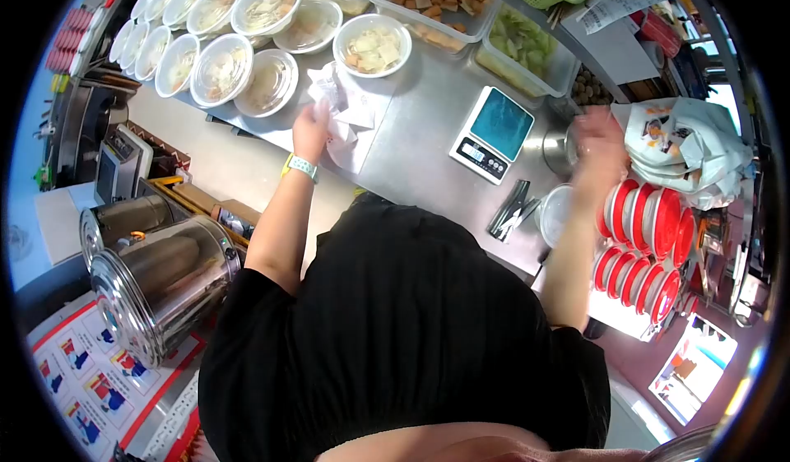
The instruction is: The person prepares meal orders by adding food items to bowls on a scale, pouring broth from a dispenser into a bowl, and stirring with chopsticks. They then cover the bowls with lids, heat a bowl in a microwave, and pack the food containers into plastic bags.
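My left hand (310, 133), with a light watch on its wrist, is at the left edge of a crumpled white cloth (355, 113) on the steel counter. Its fingers look closed on the cloth's edge. Motion smears my right hand (601, 145), which is over the counter's right side, between a metal pot (559, 151) and a white plastic bag (679, 145). Its fingers cannot be made out. Left of the pot lies a digital scale (494, 135) with a blue-green platform. Below it are some black packets (512, 210) and a white bowl (556, 215).
Several filled plastic bowls (222, 70) stand in rows at the upper left, with one bowl (372, 46) beside the cloth. Behind are tubs of orange cubes (432, 1) and green leaves (520, 46). Red-and-white stacked lids (646, 219) are at right, steel drums (169, 273) at left.
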### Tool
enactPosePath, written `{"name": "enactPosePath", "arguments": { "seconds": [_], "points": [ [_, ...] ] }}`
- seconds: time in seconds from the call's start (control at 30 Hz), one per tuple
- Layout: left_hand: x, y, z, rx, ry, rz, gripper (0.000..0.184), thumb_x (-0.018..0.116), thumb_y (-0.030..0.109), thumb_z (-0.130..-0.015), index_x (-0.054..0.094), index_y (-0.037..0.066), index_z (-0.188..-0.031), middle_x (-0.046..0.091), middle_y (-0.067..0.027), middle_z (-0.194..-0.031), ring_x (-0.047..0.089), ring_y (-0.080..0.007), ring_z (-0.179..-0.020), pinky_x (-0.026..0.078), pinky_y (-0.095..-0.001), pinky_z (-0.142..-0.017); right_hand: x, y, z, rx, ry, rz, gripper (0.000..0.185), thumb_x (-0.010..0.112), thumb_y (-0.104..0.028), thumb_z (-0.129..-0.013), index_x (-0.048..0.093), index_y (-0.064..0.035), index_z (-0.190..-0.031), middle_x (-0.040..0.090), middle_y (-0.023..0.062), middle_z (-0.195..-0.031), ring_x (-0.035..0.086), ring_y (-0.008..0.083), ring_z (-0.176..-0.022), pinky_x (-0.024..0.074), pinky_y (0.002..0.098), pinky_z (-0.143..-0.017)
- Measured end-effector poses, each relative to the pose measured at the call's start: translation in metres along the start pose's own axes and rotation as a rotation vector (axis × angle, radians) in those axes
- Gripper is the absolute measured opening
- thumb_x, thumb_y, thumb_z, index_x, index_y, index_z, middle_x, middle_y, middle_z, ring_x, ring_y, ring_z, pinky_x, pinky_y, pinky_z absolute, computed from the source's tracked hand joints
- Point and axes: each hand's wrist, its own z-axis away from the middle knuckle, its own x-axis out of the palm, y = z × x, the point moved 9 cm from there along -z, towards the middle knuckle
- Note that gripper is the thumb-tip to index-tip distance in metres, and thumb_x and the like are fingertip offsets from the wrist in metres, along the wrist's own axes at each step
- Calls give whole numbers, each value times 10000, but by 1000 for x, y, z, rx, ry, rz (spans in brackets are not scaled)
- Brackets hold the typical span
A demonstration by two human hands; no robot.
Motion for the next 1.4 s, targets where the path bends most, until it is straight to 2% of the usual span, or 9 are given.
{"name": "enactPosePath", "arguments": {
  "seconds": [0.07, 0.17, 0.23, 0.43, 0.47, 0.63, 1.03, 1.3, 1.4],
  "points": [
    [0, 19, 19, 41, -62, 228, 392, 629, 271, -895, 584, -40, -1129, 669, -156, -980, 642, -232, -867, 485, -306, -753, 102, 48, 69, 400, -252, -220, 357, 500, -80, -932, 520, -49, -1286, 572, 64, -1232, 559, 168, -1063, 429, 299, -939],
    [1, 35, 41, 77, -304, 533, 315, 610, 198, -919, 578, -35, -1130, 651, -92, -994, 606, -148, -891, 476, -289, -766, 189, 54, 125, 439, -565, -288, 394, 504, -91, -948, 470, -70, -1340, 535, 82, -1296, 490, 187, -1211, 377, 315, -1019],
    [3, 46, 61, -167, -470, 849, 355, 625, 169, -900, 546, -40, -1176, 636, -98, -1051, 589, -151, -966, 450, -259, -836, 203, 19, 115, 338, -539, -217, 412, 526, -134, -945, 462, -56, -1344, 515, 108, -1325, 464, 215, -1247, 354, 332, -1042],
    [16, 176, 98, -98, -1225, 969, 546, 577, 246, -858, 451, -62, -1292, 596, -131, -1188, 582, -211, -1072, 439, -329, -933, 197, 14, 90, 339, -376, -224, 618, 637, -370, -882, 458, 19, -1328, 461, 218, -1372, 398, 317, -1318, 323, 364, -1077],
    [19, 187, 96, -97, -1232, 1016, 512, 570, 233, -869, 463, -52, -1280, 596, -125, -1187, 586, -205, -1062, 443, -324, -928, 191, 54, 110, 628, -399, -40, 574, 644, -375, -880, 513, 22, -1274, 580, 184, -1233, 539, 272, -1169, 422, 350, -981],
    [45, 225, 79, 82, -1176, 738, 262, 476, 169, -965, 569, 7, -1149, 649, -53, -1049, 602, -137, -974, 458, -256, -867, 139, 33, 109, 675, -31, -566, 299, 583, -259, -932, 621, 7, -1063, 674, 34, -886, 582, 90, -785, 462, 243, -738],
    [74, 223, 90, -16, -1261, 669, 118, 603, 131, -918, 641, 35, -975, 662, -15, -911, 602, -85, -807, 479, -221, -746, 59, 14, 171, 650, 221, -84, 267, 574, -212, -917, 605, -14, -1094, 642, 67, -897, 552, 103, -795, 438, 255, -753],
    [55, 239, 122, 245, -1213, 587, 197, 679, 3, -832, 516, 85, -759, 596, 19, -769, 565, -53, -731, 468, -203, -634, 65, -42, 163, 267, 398, 413, 268, 581, -126, -917, 553, -25, -1164, 569, 110, -1094, 557, 157, -999, 469, 268, -824],
    [65, 230, 143, 543, -1106, 385, 254, 692, -15, -794, 469, 88, -730, 559, 43, -788, 529, -39, -731, 460, -202, -657, 136, -57, 154, 401, 155, -96, 333, 694, -154, -840, 546, -19, -1107, 546, 128, -1092, 583, 213, -946, 511, 318, -772]
  ]
}}
